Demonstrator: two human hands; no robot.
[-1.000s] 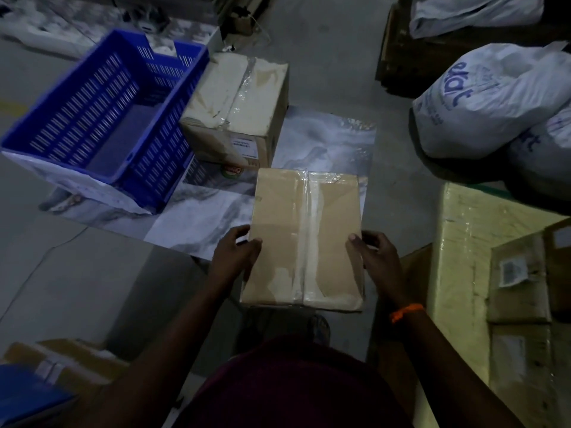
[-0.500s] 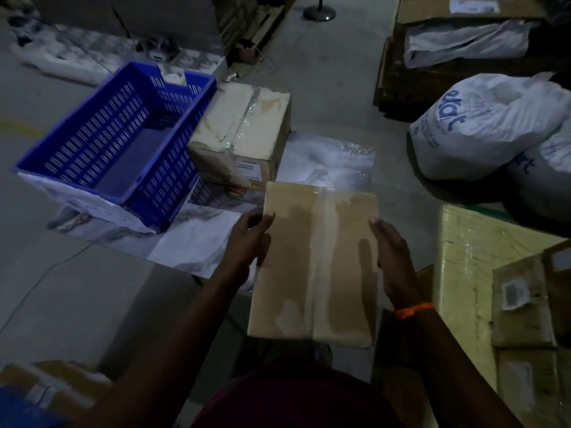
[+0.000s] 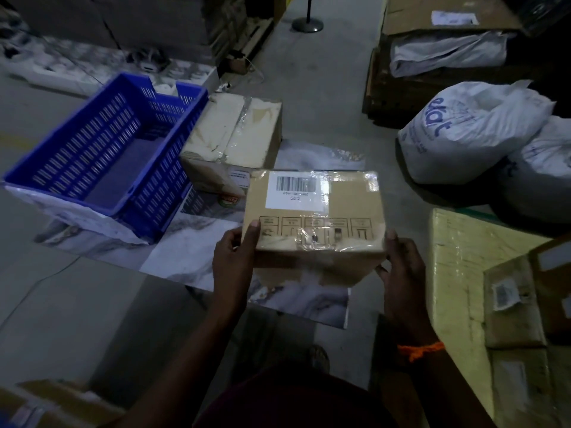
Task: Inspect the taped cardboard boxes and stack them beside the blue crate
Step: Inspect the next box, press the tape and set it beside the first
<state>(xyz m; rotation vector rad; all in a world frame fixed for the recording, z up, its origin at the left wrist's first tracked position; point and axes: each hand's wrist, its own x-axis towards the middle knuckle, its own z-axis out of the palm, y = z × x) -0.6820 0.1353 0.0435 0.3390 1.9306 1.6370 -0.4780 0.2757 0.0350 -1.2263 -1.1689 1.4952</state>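
You've turned the small brown taped cardboard box (image 3: 315,211), barcode label now up; your left hand (image 3: 234,261) and right hand (image 3: 401,273) grip its near corners, thumbs on top; it's held near the blue slotted plastic crate (image 3: 102,156).

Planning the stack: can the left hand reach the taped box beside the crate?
Probably not: left hand and right hand both hold the barcoded box; the way to the taped box looks free.
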